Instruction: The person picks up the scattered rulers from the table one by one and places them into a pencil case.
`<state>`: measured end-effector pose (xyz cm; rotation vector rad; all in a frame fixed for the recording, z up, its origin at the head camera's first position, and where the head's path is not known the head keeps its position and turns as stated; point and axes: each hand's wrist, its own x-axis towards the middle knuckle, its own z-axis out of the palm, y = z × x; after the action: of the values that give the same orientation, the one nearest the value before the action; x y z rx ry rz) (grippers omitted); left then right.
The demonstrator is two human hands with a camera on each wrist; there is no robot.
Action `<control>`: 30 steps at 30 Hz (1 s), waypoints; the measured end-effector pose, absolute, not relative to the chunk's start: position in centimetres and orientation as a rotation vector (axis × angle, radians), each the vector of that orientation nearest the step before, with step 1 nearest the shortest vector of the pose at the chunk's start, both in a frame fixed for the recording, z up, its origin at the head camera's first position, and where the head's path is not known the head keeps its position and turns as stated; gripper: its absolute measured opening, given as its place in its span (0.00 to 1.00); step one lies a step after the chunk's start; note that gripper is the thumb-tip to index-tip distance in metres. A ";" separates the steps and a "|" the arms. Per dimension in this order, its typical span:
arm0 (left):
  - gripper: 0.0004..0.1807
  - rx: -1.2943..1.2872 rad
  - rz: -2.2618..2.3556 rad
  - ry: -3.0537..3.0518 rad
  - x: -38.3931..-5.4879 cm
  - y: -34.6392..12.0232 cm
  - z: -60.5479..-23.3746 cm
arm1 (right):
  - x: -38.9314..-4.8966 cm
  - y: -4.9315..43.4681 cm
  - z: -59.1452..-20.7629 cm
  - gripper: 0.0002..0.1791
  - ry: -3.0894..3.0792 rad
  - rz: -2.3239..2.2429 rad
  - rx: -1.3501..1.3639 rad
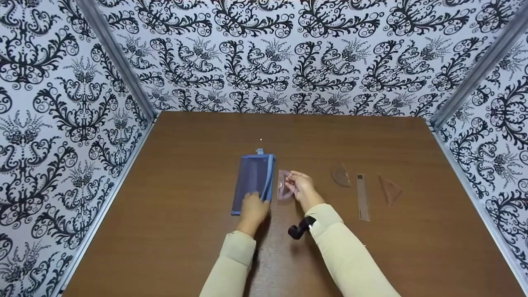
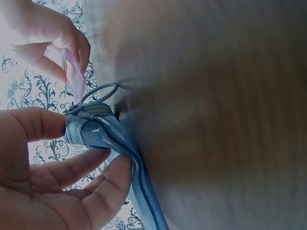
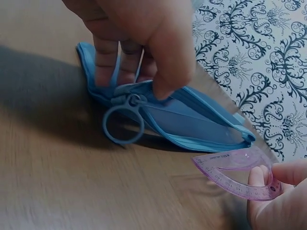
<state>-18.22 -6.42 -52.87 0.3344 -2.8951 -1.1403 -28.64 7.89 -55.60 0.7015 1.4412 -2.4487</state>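
Observation:
A blue zip pencil pouch (image 1: 251, 175) with a see-through mesh face lies on the table, its zip side facing right. My left hand (image 1: 253, 210) pinches its near end, beside the zip pull ring (image 3: 123, 125). In the right wrist view the zip is undone and the pouch mouth gapes. My right hand (image 1: 302, 187) pinches a clear pinkish protractor (image 3: 235, 175) between thumb and fingers, just right of the pouch mouth. The protractor is apart from the pouch and held above the table.
To the right on the brown table (image 1: 185, 247) lie a second clear protractor (image 1: 340, 175), a short clear ruler (image 1: 363, 198) and an orange-tinted set square (image 1: 388, 189). Patterned walls (image 1: 268, 53) stand along the back and sides. A black wrist camera mount (image 1: 298, 230) sits on the right sleeve.

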 end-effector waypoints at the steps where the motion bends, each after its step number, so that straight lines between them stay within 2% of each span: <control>1: 0.25 0.335 -1.139 -2.897 -18.2 -6.4 -52.9 | -29.0 7.8 -56.3 0.16 1.443 -2.446 0.709; 8: 0.25 0.327 -1.127 -2.884 -18.2 -6.5 -52.9 | -32.1 7.2 -61.6 0.18 1.440 -2.440 0.736; 18: 0.24 0.327 -1.118 -2.875 -18.2 -6.5 -53.0 | -36.7 7.1 -70.2 0.17 1.401 -2.479 0.604; 22: 0.23 0.331 -1.132 -2.877 -18.2 -6.5 -52.9 | -40.1 6.9 -75.6 0.17 1.380 -2.470 0.634; 26: 0.22 0.336 -1.149 -2.870 -18.1 -6.4 -52.8 | -43.9 6.8 -82.3 0.21 1.350 -2.433 0.658; 30: 0.21 0.331 -1.143 -2.863 -18.1 -6.3 -52.8 | -46.0 6.6 -85.9 0.23 1.338 -2.404 0.662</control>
<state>-18.05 -6.34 -52.79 0.3311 -2.8626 -1.1429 -45.99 6.59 -85.85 0.6624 1.3385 -2.4039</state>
